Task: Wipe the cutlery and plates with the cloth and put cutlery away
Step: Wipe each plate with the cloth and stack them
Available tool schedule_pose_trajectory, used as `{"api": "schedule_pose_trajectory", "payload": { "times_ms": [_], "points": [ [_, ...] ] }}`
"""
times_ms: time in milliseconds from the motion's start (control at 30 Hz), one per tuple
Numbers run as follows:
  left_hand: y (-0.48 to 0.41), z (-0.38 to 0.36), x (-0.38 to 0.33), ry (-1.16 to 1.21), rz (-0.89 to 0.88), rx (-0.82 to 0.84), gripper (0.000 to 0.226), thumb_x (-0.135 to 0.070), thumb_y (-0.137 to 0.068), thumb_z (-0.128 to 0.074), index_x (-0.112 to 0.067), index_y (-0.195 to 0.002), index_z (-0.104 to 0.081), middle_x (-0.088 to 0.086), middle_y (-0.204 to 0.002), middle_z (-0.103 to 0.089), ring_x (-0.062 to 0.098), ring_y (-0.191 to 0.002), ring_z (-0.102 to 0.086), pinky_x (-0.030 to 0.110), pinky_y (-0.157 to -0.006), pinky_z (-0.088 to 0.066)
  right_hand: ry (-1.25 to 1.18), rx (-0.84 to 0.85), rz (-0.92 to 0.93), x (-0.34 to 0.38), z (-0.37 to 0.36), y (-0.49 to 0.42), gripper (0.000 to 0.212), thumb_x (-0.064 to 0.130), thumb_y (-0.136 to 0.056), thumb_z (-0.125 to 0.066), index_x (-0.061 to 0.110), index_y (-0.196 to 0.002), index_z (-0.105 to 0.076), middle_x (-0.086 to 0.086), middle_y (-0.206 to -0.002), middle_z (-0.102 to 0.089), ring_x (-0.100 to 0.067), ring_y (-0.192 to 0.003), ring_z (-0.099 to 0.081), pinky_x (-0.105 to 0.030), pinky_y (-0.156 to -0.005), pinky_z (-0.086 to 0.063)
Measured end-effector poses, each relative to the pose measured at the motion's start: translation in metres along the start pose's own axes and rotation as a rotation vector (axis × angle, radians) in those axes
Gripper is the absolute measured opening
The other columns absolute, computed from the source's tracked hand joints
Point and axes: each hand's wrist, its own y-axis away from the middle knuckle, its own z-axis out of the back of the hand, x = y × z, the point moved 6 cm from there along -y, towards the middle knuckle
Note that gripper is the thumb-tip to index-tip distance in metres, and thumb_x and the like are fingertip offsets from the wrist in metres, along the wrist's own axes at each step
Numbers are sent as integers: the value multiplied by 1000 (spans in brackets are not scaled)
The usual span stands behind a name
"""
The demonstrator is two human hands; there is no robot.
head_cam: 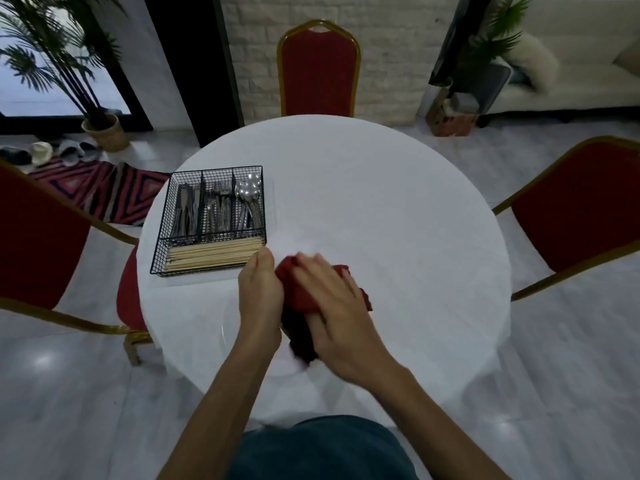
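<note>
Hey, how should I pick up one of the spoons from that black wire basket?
Probably by the handle, coming straight down from above. The spoons lie in the right-hand compartment of the wire basket, bowls at the far end, handles pointing towards you. The wire walls block any sideways approach, and pinching the handle keeps fingers off the bowl.

Crumpled red cloth [298,301]; cutlery [215,210] in caddy [160,237]
</note>
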Motion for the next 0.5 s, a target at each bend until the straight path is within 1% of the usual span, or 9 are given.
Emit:
{"api": "schedule_pose_trajectory", "payload": {
  "times_ms": [33,100,167,200,267,333,400,467,500],
  "points": [
    [0,-1,0,-14,-10,12,45,-42,-98,-45,-12,-125,-64,7,-128,-66,23,-118,-60,49,-108,-45,-68,-45,-61,-13,5,-7,56,28,-100,-31,24,-156,-38,6,-164,-36,-10,-154,-23,-44,-127,-17],
    [0,0,1,16,20,32,53,-49,-92,-47,-17,-132,-61,3,-134,-63,24,-124,-58,52,-109,-43,-196,-159,-212,-41,16,-15,49,29,-104,-34,24,-152,-44,3,-153,-50,-17,-145,-42,-49,-120,-31],
    [2,9,-2,70,54,15,45,-47,-96,-47,-19,-126,-63,2,-123,-67,25,-114,-63,49,-99,-51,-255,-166,-367,-60,24,-8,42,26,-108,-37,30,-149,-46,7,-145,-56,-13,-136,-51,-43,-117,-36],
    [0,17,-2,98,71,-9,36,-42,-101,-45,-18,-119,-65,3,-113,-69,24,-104,-65,42,-87,-54,-286,-122,-398,-61,25,0,42,23,-109,-38,32,-149,-45,9,-145,-56,-10,-134,-51,-38,-117,-36],
    [-5,30,0,135,107,-55,26,-35,-105,-43,-18,-106,-63,1,-97,-66,19,-85,-61,31,-67,-48,-257,-14,-341,-46,22,16,47,21,-107,-39,30,-154,-40,12,-156,-44,-11,-145,-40,-37,-122,-30],
    [-8,33,5,152,132,-80,23,-34,-105,-43,-19,-106,-60,0,-93,-63,18,-81,-58,29,-63,-44,-122,92,-206,-20,8,27,54,25,-105,-36,29,-159,-31,17,-164,-27,-8,-155,-16,-38,-128,-14],
    [-5,29,11,101,133,-75,25,-34,-105,-41,-20,-101,-62,-1,-93,-63,20,-84,-59,32,-68,-47,-39,139,-111,-2,-3,25,58,27,-104,-31,31,-161,-24,19,-166,-22,0,-155,-4,-33,-127,-2],
    [0,22,20,44,115,-47,30,-37,-103,-42,-19,-100,-66,1,-101,-68,24,-98,-63,39,-85,-53,-42,116,-96,-2,-1,11,58,25,-104,-32,33,-160,-25,18,-166,-25,1,-155,-6,-31,-126,-2],
    [3,19,23,25,93,-35,35,-42,-99,-44,-18,-108,-68,2,-111,-70,25,-108,-64,45,-97,-51,-62,86,-110,-7,3,3,57,25,-103,-33,33,-159,-28,16,-165,-29,-1,-155,-12,-32,-126,-6]
  ]
}}
